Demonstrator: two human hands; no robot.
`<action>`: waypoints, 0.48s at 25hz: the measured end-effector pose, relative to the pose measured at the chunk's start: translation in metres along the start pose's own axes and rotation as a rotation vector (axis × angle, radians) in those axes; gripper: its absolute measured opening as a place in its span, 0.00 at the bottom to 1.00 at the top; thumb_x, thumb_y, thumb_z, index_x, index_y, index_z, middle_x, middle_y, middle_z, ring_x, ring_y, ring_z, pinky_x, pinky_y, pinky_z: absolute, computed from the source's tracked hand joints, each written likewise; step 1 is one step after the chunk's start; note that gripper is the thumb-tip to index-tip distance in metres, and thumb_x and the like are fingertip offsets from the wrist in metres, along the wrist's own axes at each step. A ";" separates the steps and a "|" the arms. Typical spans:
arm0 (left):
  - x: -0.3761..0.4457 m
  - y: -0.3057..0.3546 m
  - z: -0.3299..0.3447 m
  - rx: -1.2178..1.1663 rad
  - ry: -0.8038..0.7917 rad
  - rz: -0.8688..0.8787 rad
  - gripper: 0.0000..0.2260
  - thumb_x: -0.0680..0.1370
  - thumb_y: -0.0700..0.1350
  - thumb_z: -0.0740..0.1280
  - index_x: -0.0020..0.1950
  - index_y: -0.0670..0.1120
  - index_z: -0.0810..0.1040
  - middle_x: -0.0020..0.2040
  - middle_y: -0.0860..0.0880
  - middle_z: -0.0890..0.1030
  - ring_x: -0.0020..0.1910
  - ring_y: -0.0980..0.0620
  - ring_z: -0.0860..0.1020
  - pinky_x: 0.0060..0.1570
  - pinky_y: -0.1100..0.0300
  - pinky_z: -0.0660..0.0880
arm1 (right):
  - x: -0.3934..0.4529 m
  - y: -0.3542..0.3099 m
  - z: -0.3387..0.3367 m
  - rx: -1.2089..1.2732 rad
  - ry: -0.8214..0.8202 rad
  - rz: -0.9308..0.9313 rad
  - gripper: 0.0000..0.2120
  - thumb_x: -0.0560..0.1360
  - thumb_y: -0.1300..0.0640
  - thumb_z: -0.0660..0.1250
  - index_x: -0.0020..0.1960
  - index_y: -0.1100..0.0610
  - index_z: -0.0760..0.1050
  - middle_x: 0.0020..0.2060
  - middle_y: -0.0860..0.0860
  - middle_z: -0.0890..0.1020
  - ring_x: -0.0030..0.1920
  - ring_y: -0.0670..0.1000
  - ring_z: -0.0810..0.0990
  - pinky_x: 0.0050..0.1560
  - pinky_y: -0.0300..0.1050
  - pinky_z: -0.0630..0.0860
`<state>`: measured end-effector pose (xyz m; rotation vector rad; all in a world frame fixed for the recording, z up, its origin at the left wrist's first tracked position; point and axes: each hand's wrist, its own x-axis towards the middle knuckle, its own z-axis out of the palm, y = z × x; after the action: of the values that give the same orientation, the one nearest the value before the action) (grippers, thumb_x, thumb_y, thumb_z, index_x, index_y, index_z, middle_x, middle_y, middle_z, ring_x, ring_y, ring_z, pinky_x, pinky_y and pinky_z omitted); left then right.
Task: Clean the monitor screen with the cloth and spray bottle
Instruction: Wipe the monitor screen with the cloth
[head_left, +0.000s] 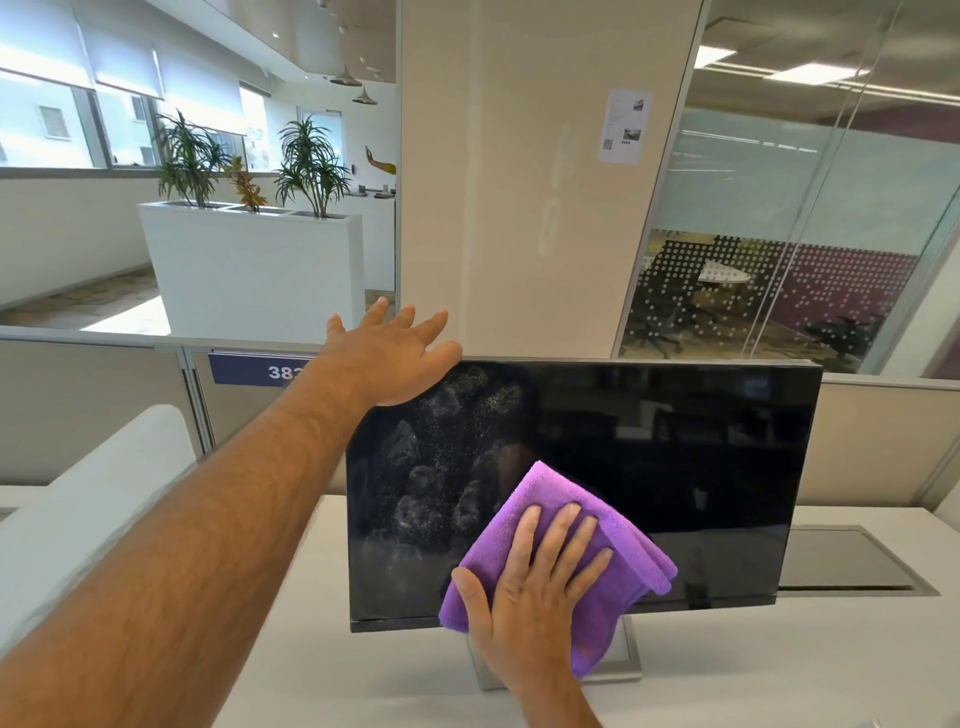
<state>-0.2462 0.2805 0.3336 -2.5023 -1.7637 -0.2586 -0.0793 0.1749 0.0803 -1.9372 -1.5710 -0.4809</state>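
A person's right hand (535, 587) presses a folded purple microfibre cloth (566, 545) flat against the lower middle of a dark monitor screen (675, 467), fingers spread over the fabric. The left hand (395, 358), open with fingers splayed and gripping nothing, rests on the monitor's top left corner. Misty spray patches (441, 467) cloud the screen's left half. The monitor stands on a white desk (363, 675).

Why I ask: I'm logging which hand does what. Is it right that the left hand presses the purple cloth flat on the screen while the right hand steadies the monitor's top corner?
Not quite: the hands are swapped. In the head view the right hand presses the purple cloth flat on the screen, while the left hand steadies the monitor's top corner.
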 end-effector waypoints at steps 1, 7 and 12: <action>0.000 0.000 0.001 -0.002 0.002 0.000 0.29 0.79 0.68 0.40 0.80 0.63 0.44 0.82 0.51 0.47 0.81 0.46 0.42 0.74 0.31 0.42 | 0.009 -0.004 -0.005 0.006 0.018 -0.001 0.48 0.76 0.27 0.49 0.81 0.60 0.45 0.79 0.67 0.51 0.78 0.73 0.48 0.71 0.79 0.49; 0.002 -0.001 0.002 -0.026 0.015 -0.005 0.29 0.79 0.68 0.41 0.79 0.64 0.45 0.82 0.51 0.47 0.81 0.46 0.42 0.74 0.31 0.42 | 0.080 -0.025 -0.047 0.026 0.164 -0.026 0.48 0.76 0.26 0.48 0.81 0.59 0.45 0.80 0.64 0.44 0.79 0.69 0.42 0.74 0.76 0.44; 0.008 -0.001 0.004 -0.048 -0.002 -0.042 0.29 0.79 0.68 0.42 0.79 0.64 0.45 0.82 0.52 0.47 0.81 0.46 0.42 0.74 0.32 0.40 | 0.124 -0.045 -0.071 0.004 0.220 -0.059 0.49 0.75 0.24 0.46 0.82 0.58 0.44 0.80 0.64 0.44 0.79 0.68 0.41 0.74 0.76 0.44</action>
<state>-0.2445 0.2892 0.3311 -2.5006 -1.8341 -0.3046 -0.0874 0.2279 0.2197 -1.7718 -1.4889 -0.6910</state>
